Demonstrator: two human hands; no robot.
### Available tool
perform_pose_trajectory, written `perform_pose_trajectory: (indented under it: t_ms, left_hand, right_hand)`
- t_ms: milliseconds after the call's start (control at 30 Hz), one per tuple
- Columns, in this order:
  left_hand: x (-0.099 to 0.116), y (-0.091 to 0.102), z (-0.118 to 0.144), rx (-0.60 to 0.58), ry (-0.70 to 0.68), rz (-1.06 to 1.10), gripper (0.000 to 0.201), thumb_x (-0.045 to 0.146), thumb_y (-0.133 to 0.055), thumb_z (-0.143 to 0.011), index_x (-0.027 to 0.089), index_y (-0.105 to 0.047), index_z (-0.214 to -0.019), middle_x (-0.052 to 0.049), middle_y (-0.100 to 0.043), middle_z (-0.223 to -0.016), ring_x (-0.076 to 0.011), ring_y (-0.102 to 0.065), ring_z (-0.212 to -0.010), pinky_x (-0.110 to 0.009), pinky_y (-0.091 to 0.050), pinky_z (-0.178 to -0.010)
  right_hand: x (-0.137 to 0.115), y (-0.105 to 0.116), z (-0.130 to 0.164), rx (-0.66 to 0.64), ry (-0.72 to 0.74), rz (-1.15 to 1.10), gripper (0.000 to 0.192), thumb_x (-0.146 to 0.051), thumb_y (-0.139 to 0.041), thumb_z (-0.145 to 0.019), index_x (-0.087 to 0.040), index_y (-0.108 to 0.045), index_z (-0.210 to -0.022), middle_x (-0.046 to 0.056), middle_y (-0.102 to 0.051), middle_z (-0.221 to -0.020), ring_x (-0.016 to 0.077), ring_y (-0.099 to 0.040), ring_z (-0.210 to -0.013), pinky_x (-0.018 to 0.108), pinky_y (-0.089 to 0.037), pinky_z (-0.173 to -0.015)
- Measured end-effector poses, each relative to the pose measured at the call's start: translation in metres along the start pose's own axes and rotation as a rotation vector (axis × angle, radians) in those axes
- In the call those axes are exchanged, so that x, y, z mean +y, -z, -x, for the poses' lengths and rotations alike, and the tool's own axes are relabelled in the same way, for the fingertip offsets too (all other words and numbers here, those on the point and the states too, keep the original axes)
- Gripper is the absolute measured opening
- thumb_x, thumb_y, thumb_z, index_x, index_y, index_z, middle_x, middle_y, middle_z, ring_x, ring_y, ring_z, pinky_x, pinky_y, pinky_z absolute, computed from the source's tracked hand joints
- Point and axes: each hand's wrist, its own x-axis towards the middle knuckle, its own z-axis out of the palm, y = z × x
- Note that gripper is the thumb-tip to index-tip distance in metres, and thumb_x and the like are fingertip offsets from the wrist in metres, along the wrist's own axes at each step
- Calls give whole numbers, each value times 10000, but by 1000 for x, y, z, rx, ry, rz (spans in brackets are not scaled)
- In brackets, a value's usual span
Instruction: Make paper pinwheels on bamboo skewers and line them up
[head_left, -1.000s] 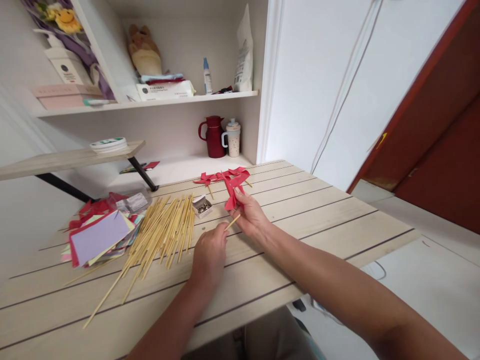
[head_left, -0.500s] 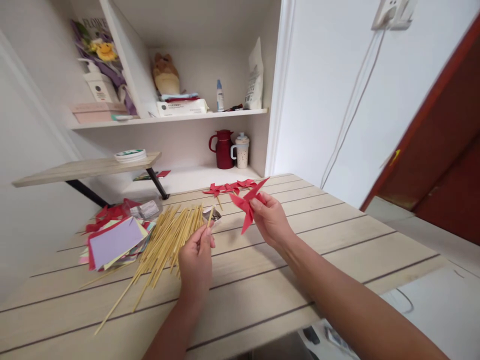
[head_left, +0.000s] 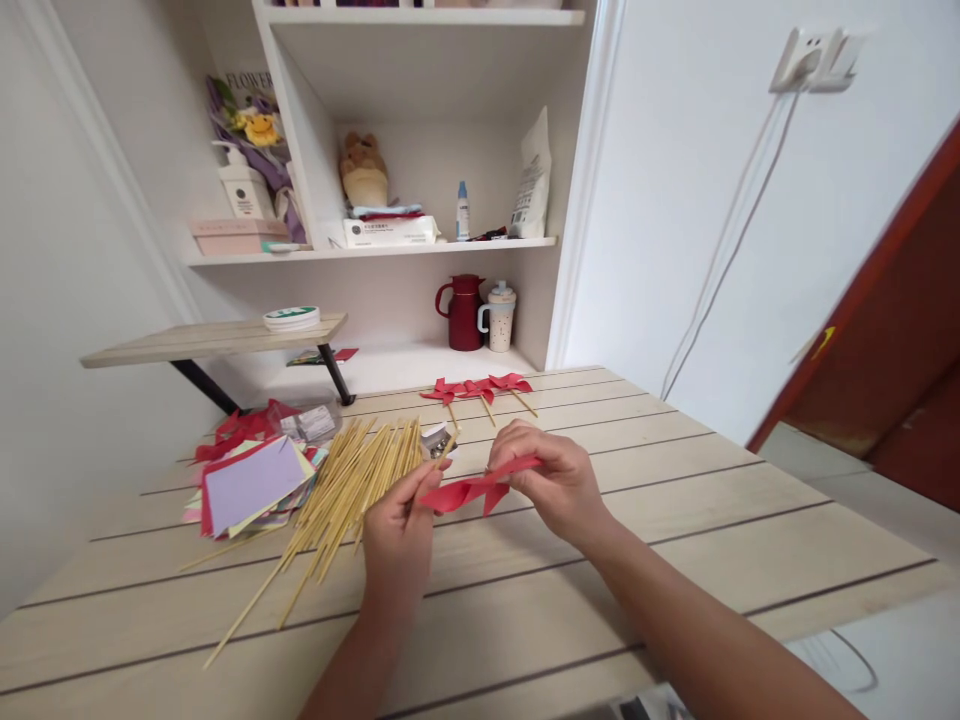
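Observation:
My right hand (head_left: 555,475) pinches a red paper pinwheel (head_left: 472,488), now turned nearly edge-on above the table. In my left hand (head_left: 401,525) is a short wooden stick (head_left: 448,445), its tip pointing up past the fingers. The pinwheel's left end meets my left fingertips; whether they grip it too, I cannot tell. Just beyond that hand lies a small box of metal bits (head_left: 439,441), partly covered. A heap of wooden sticks (head_left: 352,490) is spread to the left. Finished red pinwheels on sticks (head_left: 480,388) lie in a row at the back.
Coloured paper sheets (head_left: 255,485) are stacked at the left, beside a clear plastic box (head_left: 309,422) and red paper pieces. A small raised shelf (head_left: 217,338) stands behind them. A red jug (head_left: 465,312) and a cup (head_left: 500,315) stand at the back.
My right hand has lowered and tilted the pinwheel, bringing it left against my left hand. The stick stays in my left hand. The camera view has shifted up slightly.

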Motion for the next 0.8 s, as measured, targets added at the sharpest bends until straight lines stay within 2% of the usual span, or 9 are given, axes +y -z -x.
perform_pose_trajectory:
  t_ms: [67, 167, 233, 333, 467, 633, 800]
  left_hand:
    - [0, -1, 2, 0, -100, -29, 275, 330, -611, -826, 202, -783, -999, -39, -731, -706, -162, -621, -586, -250, -469, -514]
    - [-1, -1, 3, -7, -247, -98, 258, 237, -585, -811, 222, -786, -971, -46, -777, -890, -168, -675, -676, -266, -519, -607]
    - [-2, 1, 4, -20, -335, -147, 276, 185, -564, -797, 224, -784, -960, -35, -780, -906, -160, -684, -694, -262, -528, -646]
    - [-1, 2, 5, -3, -410, -188, 264, 172, -548, -806, 214, -777, -930, -13, -763, -798, -137, -661, -638, -237, -511, -622]
    - [3, 3, 7, -6, -363, -208, 229, 243, -541, -841, 198, -758, -897, 16, -676, -633, -123, -594, -547, -223, -464, -554]
    - [4, 2, 7, -117, -222, -190, 250, 280, -495, -860, 191, -722, -803, 26, -599, -571, -123, -529, -511, -222, -408, -512]
    - [2, 1, 7, -175, -236, -171, 278, 297, -493, -868, 185, -743, -916, 26, -582, -572, -118, -485, -488, -223, -376, -486]
  right_hand:
    - [-1, 1, 0, -8, 29, 4, 216, -29, -612, -817, -212, -725, -840, 27, -697, -778, 169, -614, -741, 343, -493, -716]
    - [-3, 1, -1, -22, 74, 18, 212, -32, -623, -823, -215, -730, -845, 27, -704, -772, 167, -616, -731, 343, -495, -706]
    - [-4, 2, -2, -23, 115, 30, 193, -52, -629, -837, -216, -730, -845, 26, -704, -757, 165, -612, -714, 348, -497, -699]
    - [-3, 3, -1, -5, 201, 60, 190, -65, -622, -855, -221, -730, -868, 28, -708, -749, 168, -608, -704, 359, -501, -690]
    - [-3, 4, -1, -11, 293, 143, 165, -95, -642, -867, -228, -731, -908, 40, -720, -771, 177, -619, -717, 374, -507, -694]
    - [-7, 0, -1, -50, 305, 185, 129, -142, -631, -901, -230, -725, -909, 48, -725, -765, 178, -614, -712, 373, -506, -685]
    - [-9, 0, -2, -52, 324, 187, 117, -201, -612, -928, -221, -726, -912, 57, -730, -770, 183, -608, -710, 384, -501, -691]
